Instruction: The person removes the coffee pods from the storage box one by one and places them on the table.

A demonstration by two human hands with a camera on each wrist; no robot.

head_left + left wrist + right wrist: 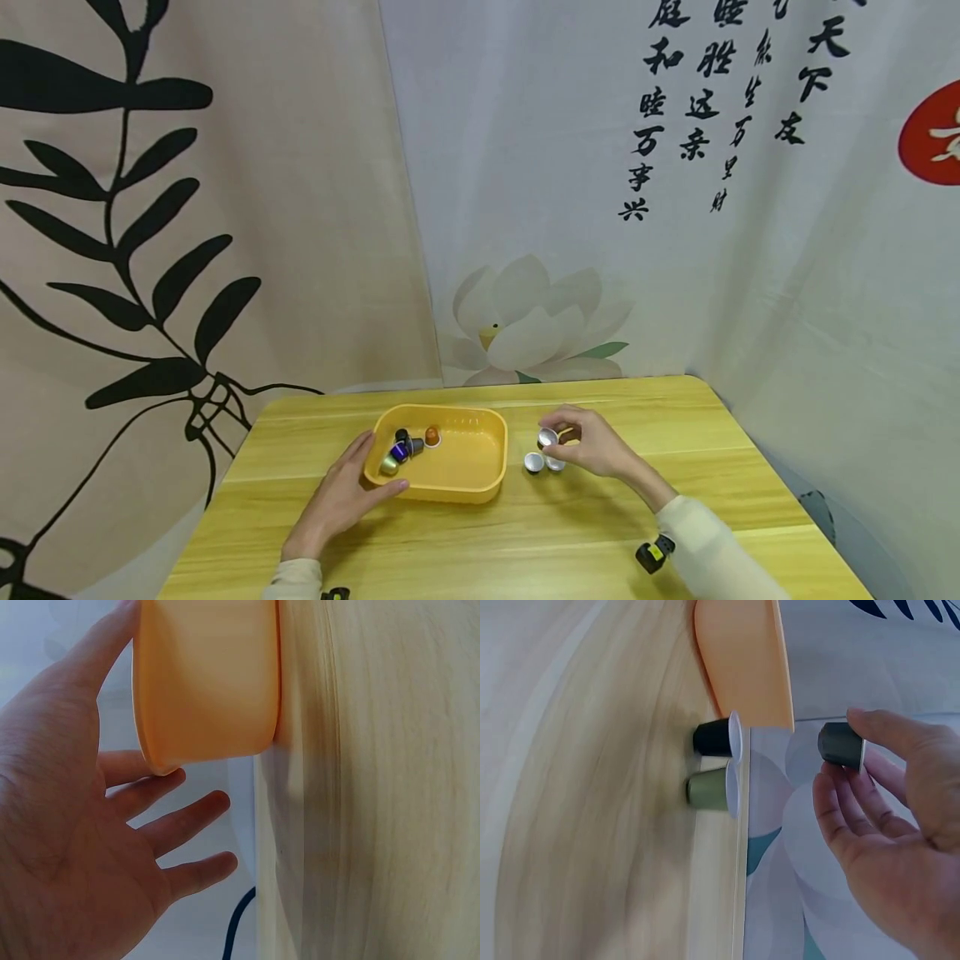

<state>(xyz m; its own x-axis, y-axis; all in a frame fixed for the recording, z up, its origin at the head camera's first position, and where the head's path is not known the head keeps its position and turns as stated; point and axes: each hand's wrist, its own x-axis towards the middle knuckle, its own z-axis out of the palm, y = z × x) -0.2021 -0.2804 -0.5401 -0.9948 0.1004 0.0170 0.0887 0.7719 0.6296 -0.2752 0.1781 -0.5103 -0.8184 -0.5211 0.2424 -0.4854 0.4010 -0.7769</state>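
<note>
My right hand (592,442) pinches a dark grey coffee capsule (841,745) between thumb and fingertips, above the table to the right of the yellow tray (468,454). Below it, a black capsule (711,739) and an olive green capsule (707,790) stand side by side on the tabletop, silvery lids up. My left hand (341,500) rests against the tray's left end, its thumb along the near rim and its fingers extended at the left side. Several capsules lie inside the tray's left part, among them a blue one (399,452), a gold-green one (388,466) and an orange one (432,436).
The wooden table (600,542) ends at the back against a hanging cloth (540,208) printed with a lotus and characters. More cloth with dark leaves hangs at the left. Bare tabletop lies in front of the tray.
</note>
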